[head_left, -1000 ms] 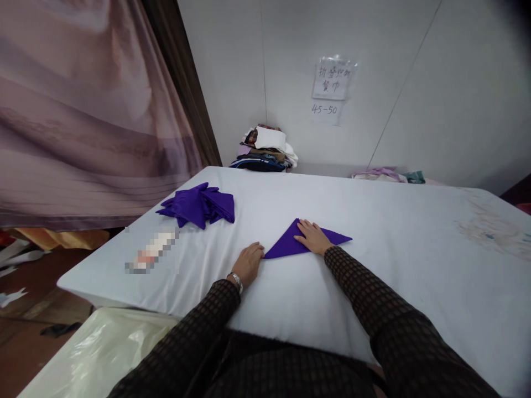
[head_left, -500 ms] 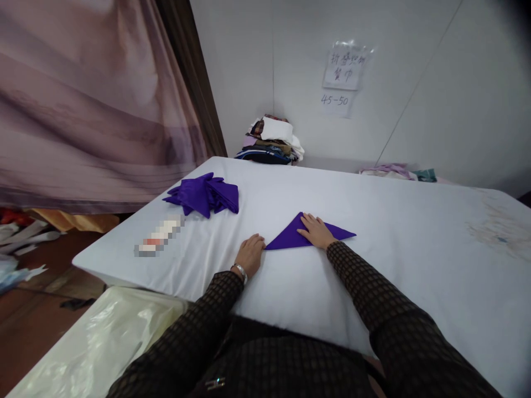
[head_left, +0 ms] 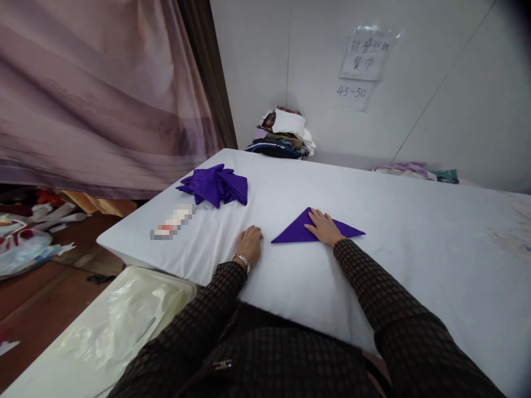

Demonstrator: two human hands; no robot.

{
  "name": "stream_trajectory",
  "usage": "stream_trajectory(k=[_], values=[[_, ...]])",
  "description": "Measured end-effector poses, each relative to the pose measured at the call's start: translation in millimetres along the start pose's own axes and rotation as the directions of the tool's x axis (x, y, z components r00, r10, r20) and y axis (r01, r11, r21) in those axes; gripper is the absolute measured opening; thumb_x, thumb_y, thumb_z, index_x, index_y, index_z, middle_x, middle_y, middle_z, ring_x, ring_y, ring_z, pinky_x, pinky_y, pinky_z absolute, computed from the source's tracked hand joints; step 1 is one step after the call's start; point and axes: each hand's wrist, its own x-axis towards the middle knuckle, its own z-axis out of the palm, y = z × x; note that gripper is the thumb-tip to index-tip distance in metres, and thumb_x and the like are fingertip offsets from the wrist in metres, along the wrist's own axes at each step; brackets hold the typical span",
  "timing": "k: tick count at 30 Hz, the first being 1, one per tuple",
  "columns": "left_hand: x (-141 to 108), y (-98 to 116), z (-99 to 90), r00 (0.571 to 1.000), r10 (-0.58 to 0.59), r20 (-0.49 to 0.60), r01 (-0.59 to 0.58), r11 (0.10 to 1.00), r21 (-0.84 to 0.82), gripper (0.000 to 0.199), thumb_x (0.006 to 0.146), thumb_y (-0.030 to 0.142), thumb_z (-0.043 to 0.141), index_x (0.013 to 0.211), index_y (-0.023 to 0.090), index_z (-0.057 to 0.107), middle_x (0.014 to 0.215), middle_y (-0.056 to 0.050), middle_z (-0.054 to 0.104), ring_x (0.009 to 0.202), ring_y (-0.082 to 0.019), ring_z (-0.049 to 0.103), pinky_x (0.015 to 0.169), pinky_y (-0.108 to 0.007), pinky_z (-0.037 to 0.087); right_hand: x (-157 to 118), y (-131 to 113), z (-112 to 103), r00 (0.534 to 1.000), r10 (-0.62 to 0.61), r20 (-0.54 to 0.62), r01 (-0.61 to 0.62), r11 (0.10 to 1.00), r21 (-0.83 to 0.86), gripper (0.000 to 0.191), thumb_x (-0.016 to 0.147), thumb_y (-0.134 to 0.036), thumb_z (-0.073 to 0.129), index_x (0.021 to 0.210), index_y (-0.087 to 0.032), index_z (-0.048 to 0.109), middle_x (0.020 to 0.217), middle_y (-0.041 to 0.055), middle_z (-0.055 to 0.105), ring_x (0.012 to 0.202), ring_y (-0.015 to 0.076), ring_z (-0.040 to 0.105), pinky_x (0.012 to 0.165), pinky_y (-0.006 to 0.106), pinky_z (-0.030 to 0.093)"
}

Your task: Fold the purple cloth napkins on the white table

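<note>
A purple cloth napkin [head_left: 295, 229], folded into a wide triangle, lies flat on the white-covered table [head_left: 290, 287] in front of me. My right hand [head_left: 326, 225] rests palm down over its middle, fingers spread and stretched toward the top point. To the left of the napkin's left corner, a small gap away, my left hand [head_left: 250, 244] lies on the tablecloth. Its fingers are stretched out and hold nothing. Farther left sits a heap of folded purple napkins [head_left: 213, 185] with pointed corners.
A blurred-out flat item [head_left: 172, 222] lies below the napkin heap. Stacked clothes [head_left: 286, 132] stand against the back wall, and more cloth [head_left: 410, 170] lies along it. At lower left is a surface with clear plastic [head_left: 124, 320]. A curtain [head_left: 108, 83] hangs at left.
My left hand has moved a little left, away from the napkin's corner. My right hand stays on the napkin. The whole view has shifted slightly.
</note>
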Motion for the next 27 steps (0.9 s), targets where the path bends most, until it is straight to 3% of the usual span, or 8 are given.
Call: stream_trajectory(k=[2, 4, 6, 9, 12, 16, 21, 27], values=[[-4.5, 3.9, -4.5, 0.999, -0.02, -0.037, 0.02, 1.0, -0.004, 0.025, 0.082, 0.006, 0.04, 0.091, 0.018, 0.06, 0.12, -0.012, 0.06, 0.123, -0.027, 0.046, 0.099, -0.047, 0.037, 0.1, 0.0, 0.4, 1.0, 0.0, -0.005, 0.0, 1.0, 0.0, 0.073, 0.089, -0.062, 0.019, 0.143, -0.015, 0.03, 0.151, 0.0101, 0.023, 0.139, 0.0252, 0.016, 0.111, 0.044, 0.014], [-10.2, 19.3, -6.5, 0.998, 0.032, -0.056, -0.033, 0.999, -0.031, 0.028, 0.084, 0.009, 0.039, 0.102, 0.017, 0.059, 0.124, -0.012, 0.058, 0.125, -0.026, 0.044, 0.102, -0.047, 0.034, 0.0, 0.2, 0.9, 1.0, -0.004, -0.009, 0.004, 1.0, 0.002, 0.072, 0.089, -0.062, 0.019, 0.143, -0.015, 0.03, 0.151, 0.0103, 0.023, 0.139, 0.0252, 0.016, 0.111, 0.044, 0.014], [-14.9, 44.6, -4.5, 0.989, 0.149, -0.017, -0.15, 0.986, -0.071, 0.032, 0.087, 0.016, 0.039, 0.115, 0.017, 0.055, 0.13, -0.011, 0.054, 0.127, -0.025, 0.042, 0.106, -0.047, 0.03, -0.3, 0.6, 1.5, 1.0, -0.003, -0.008, 0.003, 1.0, 0.004, 0.072, 0.089, -0.062, 0.019, 0.143, -0.015, 0.03, 0.152, 0.0103, 0.023, 0.14, 0.0249, 0.015, 0.11, 0.044, 0.014], [-15.8, 84.5, 5.2, 0.942, 0.328, 0.071, -0.317, 0.94, -0.13, 0.044, 0.088, 0.031, 0.045, 0.129, 0.016, 0.045, 0.139, -0.012, 0.045, 0.133, -0.027, 0.034, 0.111, -0.049, 0.023, -0.6, 1.1, 1.9, 1.0, -0.002, -0.004, 0.002, 1.0, 0.002, 0.072, 0.089, -0.062, 0.019, 0.143, -0.015, 0.029, 0.152, 0.0102, 0.021, 0.14, 0.0248, 0.015, 0.111, 0.044, 0.013], [-10.0, 104.7, 17.3, 0.943, 0.319, 0.09, -0.307, 0.943, -0.13, 0.06, 0.085, 0.046, 0.05, 0.133, 0.011, 0.042, 0.145, -0.016, 0.036, 0.136, -0.031, 0.026, 0.113, -0.049, 0.02, -0.5, 1.1, 1.9, 1.0, -0.008, -0.014, 0.008, 1.0, -0.006, 0.072, 0.089, -0.061, 0.019, 0.144, -0.016, 0.028, 0.152, 0.0099, 0.022, 0.14, 0.0253, 0.015, 0.111, 0.045, 0.013], [-7.6, 98.8, 27.2, 0.969, 0.201, 0.142, -0.186, 0.976, -0.114, 0.071, 0.081, 0.056, 0.051, 0.133, 0.008, 0.042, 0.144, -0.018, 0.036, 0.136, -0.035, 0.025, 0.112, -0.048, 0.021, -0.1, 0.8, 2.5, 1.0, -0.005, -0.018, 0.004, 1.0, -0.01, 0.072, 0.089, -0.061, 0.018, 0.143, -0.015, 0.029, 0.151, 0.0101, 0.023, 0.139, 0.0261, 0.016, 0.11, 0.045, 0.014], [-20.5, 78.3, 26.2, 0.967, 0.182, 0.178, -0.179, 0.983, -0.033, 0.077, 0.082, 0.059, 0.045, 0.134, 0.003, 0.04, 0.145, -0.022, 0.033, 0.137, -0.033, 0.024, 0.111, -0.047, 0.022, 0.1, -0.3, 2.1, 1.0, -0.003, -0.026, 0.003, 1.0, -0.001, 0.072, 0.089, -0.062, 0.019, 0.143, -0.015, 0.03, 0.151, 0.01, 0.023, 0.139, 0.0254, 0.017, 0.11, 0.044, 0.014], [-34.8, 43.1, 21.6, 0.987, 0.106, 0.119, -0.115, 0.991, 0.071, 0.07, 0.084, 0.058, 0.043, 0.132, 0.008, 0.044, 0.142, -0.021, 0.039, 0.134, -0.035, 0.03, 0.108, -0.051, 0.025, -0.3, -5.1, -3.6, 1.0, 0.0, -0.012, 0.0, 1.0, 0.008, 0.073, 0.089, -0.062, 0.019, 0.143, -0.014, 0.031, 0.151, 0.0106, 0.023, 0.139, 0.0247, 0.016, 0.111, 0.044, 0.013]])
